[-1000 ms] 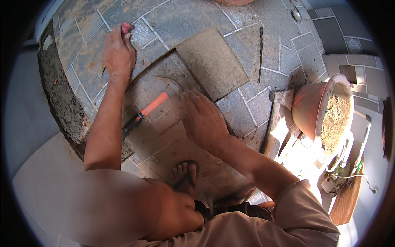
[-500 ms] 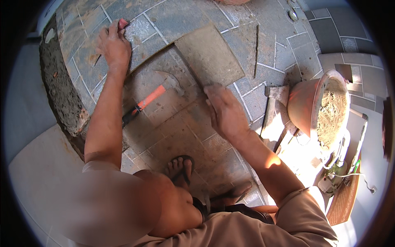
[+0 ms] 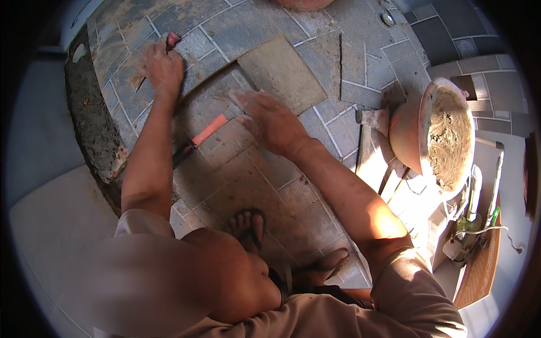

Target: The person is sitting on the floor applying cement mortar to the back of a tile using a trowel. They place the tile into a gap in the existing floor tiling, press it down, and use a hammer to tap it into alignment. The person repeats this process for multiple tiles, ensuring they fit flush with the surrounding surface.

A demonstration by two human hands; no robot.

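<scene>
My left hand (image 3: pixel 163 66) rests on the blue-grey patterned tiles at the upper left, fingers curled around a small red piece (image 3: pixel 172 39) whose kind I cannot make out. My right hand (image 3: pixel 273 121) reaches in from the right, thumb and fingers apart. Its fingertips are over or beside the head of a hammer (image 3: pixel 208 130); contact is unclear. The hammer has an orange-red handle with a black grip end and lies on the brownish lower tiles. Just beyond my right hand is a plain grey-brown tile (image 3: pixel 284 73), lying at the edge of the patterned tiling.
At the right stands a tilted bowl (image 3: pixel 407 135) filled with wet mortar (image 3: pixel 449 141). Beside it lies a wooden-handled hammer (image 3: pixel 365 143). A rough cement edge (image 3: pixel 93 118) runs down the left. My sandalled feet (image 3: pixel 248 225) stand on the lower tiles.
My right hand has moved left from the near edge of the plain tile to the hammer's head. The left hand keeps its place on the tiles while the whole view shifts slightly.
</scene>
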